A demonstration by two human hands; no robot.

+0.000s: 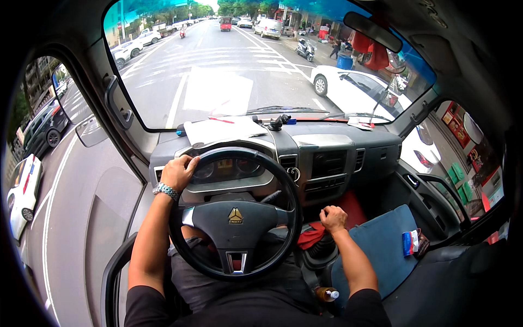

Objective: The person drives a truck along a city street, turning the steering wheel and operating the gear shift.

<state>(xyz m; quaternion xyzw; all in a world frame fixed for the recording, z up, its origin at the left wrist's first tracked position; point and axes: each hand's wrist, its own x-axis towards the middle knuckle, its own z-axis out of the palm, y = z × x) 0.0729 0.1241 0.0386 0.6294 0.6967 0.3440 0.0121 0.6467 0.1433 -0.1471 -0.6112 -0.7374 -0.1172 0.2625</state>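
My left hand (pixel 178 173) grips the upper left of the black steering wheel (pixel 297 201), its thumb lying along the rim. A metal watch (pixel 166 191) is on that wrist. To the right of the wheel, my right hand (pixel 333 218) is closed over the top of the gear lever, whose knob it hides. Below that hand show the lever's dark boot (pixel 321 248) and a red cloth (pixel 311 235). Behind the wheel is the instrument cluster (pixel 223 168).
White papers (pixel 223 131) with a red pen lie on the dashboard (pixel 327 131). A blue seat (pixel 389 245) holds a small packet (pixel 410 243); a bottle (pixel 327 294) stands beside it. Outside, a white car (pixel 354 90) is close on the right, with a red vehicle (pixel 225 23) far ahead.
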